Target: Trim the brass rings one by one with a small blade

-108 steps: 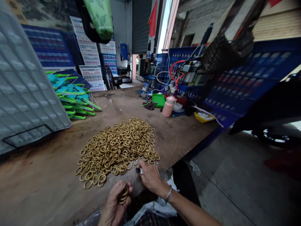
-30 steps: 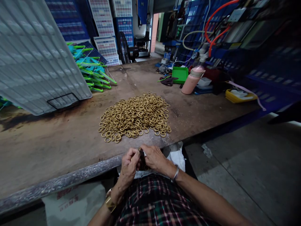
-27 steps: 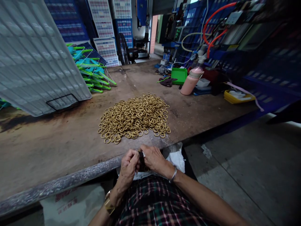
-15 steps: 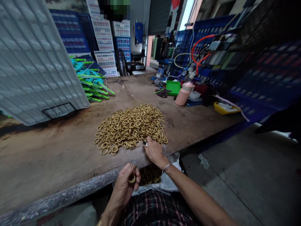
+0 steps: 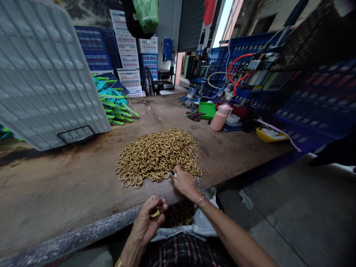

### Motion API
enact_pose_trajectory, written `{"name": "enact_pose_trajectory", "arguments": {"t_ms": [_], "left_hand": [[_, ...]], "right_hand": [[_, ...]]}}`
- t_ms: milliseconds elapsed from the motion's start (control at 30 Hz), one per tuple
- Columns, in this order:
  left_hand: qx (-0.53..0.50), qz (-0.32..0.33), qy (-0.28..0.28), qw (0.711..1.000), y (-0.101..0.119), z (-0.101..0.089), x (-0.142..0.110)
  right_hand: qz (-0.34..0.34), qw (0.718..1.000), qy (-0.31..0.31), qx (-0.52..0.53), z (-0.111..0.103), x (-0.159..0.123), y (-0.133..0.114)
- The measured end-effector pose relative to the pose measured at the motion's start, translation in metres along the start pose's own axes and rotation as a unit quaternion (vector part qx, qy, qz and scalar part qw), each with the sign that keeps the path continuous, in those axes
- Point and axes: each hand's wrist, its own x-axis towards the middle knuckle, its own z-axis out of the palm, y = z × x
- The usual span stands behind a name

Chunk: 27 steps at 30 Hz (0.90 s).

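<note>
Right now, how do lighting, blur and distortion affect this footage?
In the head view, the strip of daylight is washed out; in the head view, the blue crates at far right are dim and soft; also in the head view, the pile of rings is fairly clear, while edges look wide-angle stretched.

Workshop: worn bench [image 5: 83, 193], heaped rings [image 5: 160, 155] (stacked crates [image 5: 129, 78] behind).

Before a brown, stained table [image 5: 91, 193], the cupped left hand [image 5: 146, 221] held a few gold-coloured metallic rings [image 5: 155, 214]. The right hand [image 5: 185, 183], a thin silver bracelet [image 5: 200, 201] on its wrist, reached to the near edge of a broad heap of matching rings [image 5: 158, 154]; a small dark-and-white piece [image 5: 174, 174] showed at its fingertips, too small to identify. Below, more rings [image 5: 182, 217] lay inside a white pliable liner [image 5: 205, 222].
</note>
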Motion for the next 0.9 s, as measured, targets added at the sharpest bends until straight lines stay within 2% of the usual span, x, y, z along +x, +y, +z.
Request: {"name": "enact_pose_trajectory", "arguments": {"t_ms": [133, 200, 333, 433, 567, 667, 767, 900], "left_hand": [[0.082, 0.088, -0.002, 0.993, -0.002, 0.004, 0.006], [0.126, 0.120, 0.017, 0.985, -0.004, 0.007, 0.008], [0.222, 0.128, 0.026, 0.966, -0.007, 0.009, 0.012], [0.263, 0.138, 0.030, 0.954, -0.008, 0.009, 0.013], [0.319, 0.180, 0.051, 0.929, -0.008, 0.009, 0.010], [0.341, 0.201, 0.039, 0.918, -0.007, 0.009, 0.006], [0.325, 0.160, 0.028, 0.932, -0.007, 0.009, 0.004], [0.282, 0.117, 0.010, 0.952, -0.009, 0.006, 0.003]], "right_hand": [[-0.096, 0.990, 0.012, 0.106, 0.001, -0.015, 0.004], [-0.143, 0.977, 0.002, 0.159, 0.001, -0.025, 0.003], [-0.191, 0.952, -0.035, 0.236, -0.003, -0.042, -0.004], [-0.183, 0.938, -0.046, 0.292, -0.009, -0.046, -0.011], [-0.109, 0.928, -0.079, 0.348, -0.011, -0.044, -0.017], [-0.075, 0.915, -0.119, 0.378, -0.008, -0.042, -0.017], [-0.061, 0.912, -0.125, 0.387, -0.007, -0.043, -0.018], [-0.071, 0.934, -0.095, 0.336, -0.012, -0.046, -0.023]]}}
